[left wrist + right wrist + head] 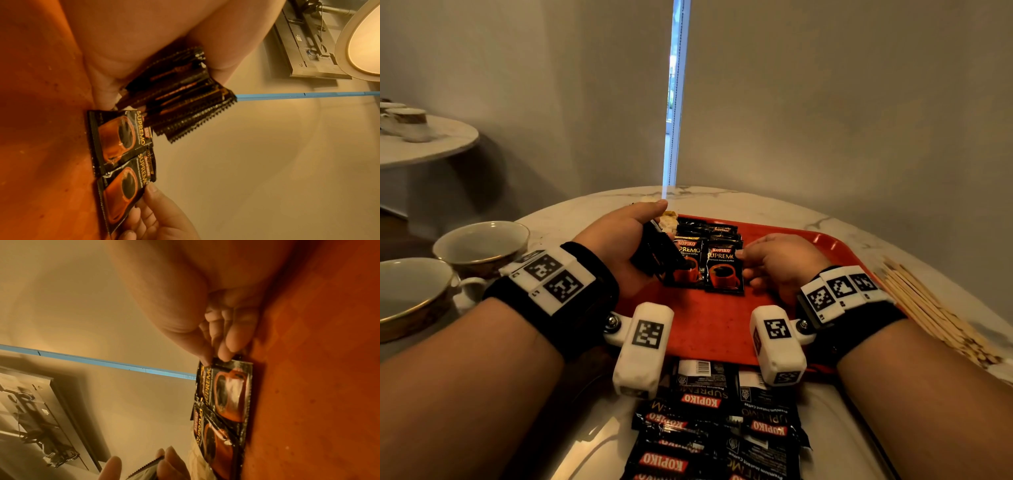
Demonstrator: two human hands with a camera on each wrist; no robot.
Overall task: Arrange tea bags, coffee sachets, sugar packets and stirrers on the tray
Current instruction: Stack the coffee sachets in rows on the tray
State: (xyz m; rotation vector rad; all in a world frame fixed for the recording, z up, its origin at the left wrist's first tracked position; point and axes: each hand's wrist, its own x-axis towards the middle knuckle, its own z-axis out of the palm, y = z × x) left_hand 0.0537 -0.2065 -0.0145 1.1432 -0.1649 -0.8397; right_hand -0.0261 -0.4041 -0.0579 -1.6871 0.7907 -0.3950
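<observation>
Two front sachets (707, 267) on tray (709, 329)

marble table (774, 205) | red tray (709, 329) | cups (482, 245) | stirrers (928, 308) | loose sachets (715, 435)

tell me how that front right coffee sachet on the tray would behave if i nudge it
The coffee sachet looks thin and glossy, so it would probably slide easily on the smooth red tray. It lies flat, so rolling seems unlikely. The right hand pinches just its edge, suggesting it is light.
</observation>
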